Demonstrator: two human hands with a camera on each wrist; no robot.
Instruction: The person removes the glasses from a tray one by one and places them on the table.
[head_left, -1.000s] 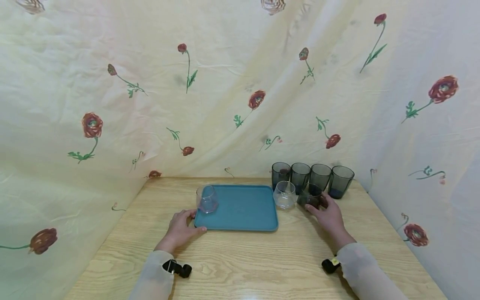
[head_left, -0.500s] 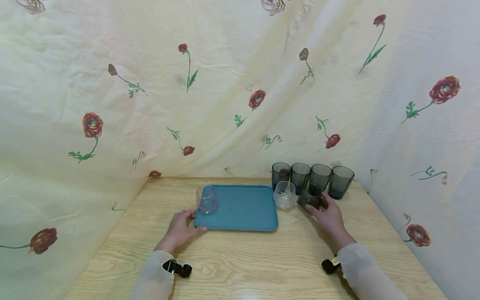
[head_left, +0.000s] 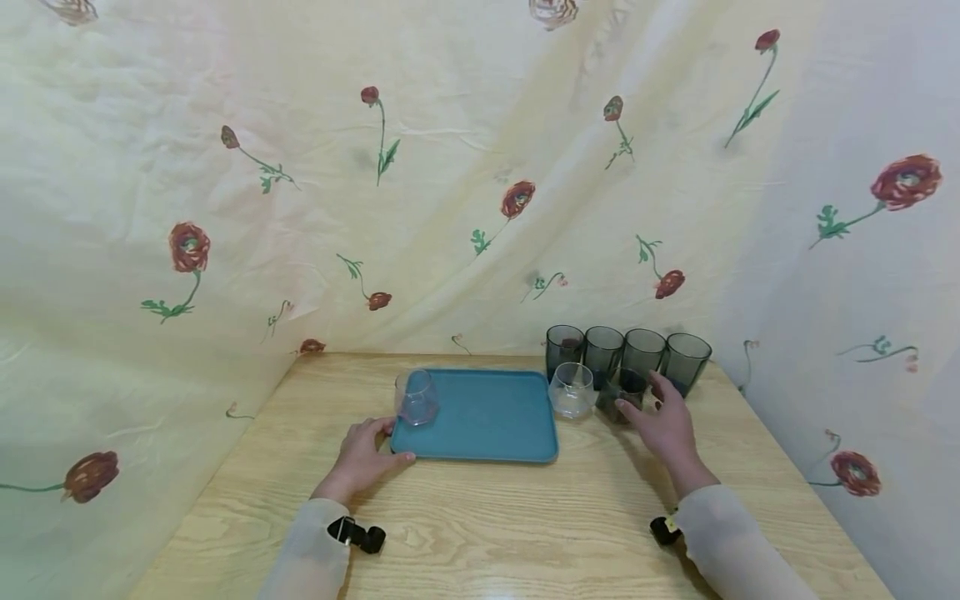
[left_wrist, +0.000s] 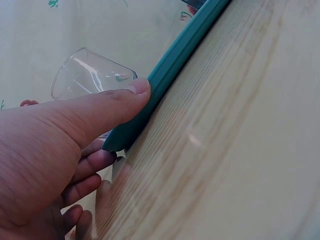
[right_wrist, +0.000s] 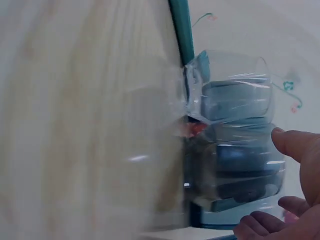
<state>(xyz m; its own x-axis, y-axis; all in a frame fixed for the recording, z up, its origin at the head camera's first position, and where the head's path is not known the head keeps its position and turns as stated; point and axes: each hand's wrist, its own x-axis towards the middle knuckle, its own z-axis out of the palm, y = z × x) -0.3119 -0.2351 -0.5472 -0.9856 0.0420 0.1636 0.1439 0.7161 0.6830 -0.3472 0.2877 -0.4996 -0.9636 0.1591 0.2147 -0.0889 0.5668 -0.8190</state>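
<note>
A blue tray (head_left: 487, 417) lies on the table, its near left corner between the thumb and fingers of my left hand (head_left: 366, 457). In the left wrist view, the thumb (left_wrist: 122, 100) presses on the tray's rim and the fingers bend in by the corner. On the tray's left side stands a clear faceted glass (head_left: 417, 400). Just off its right edge is a second clear glass (head_left: 572, 392), with a short dark glass (head_left: 619, 398) beside it. My right hand (head_left: 666, 425) is spread at that dark glass; a gap shows between thumb and glass in the right wrist view.
Several tall smoky-grey tumblers stand in a row behind the short glasses, the rightmost tumbler (head_left: 686, 360) close behind my right fingers. A flowered cloth (head_left: 450, 167) hangs behind and beside the wooden table (head_left: 495, 525).
My right hand has let go of the short dark glass and drawn slightly right, its fingers spreading. The left hand stays at the tray corner. The head view has shifted a little.
</note>
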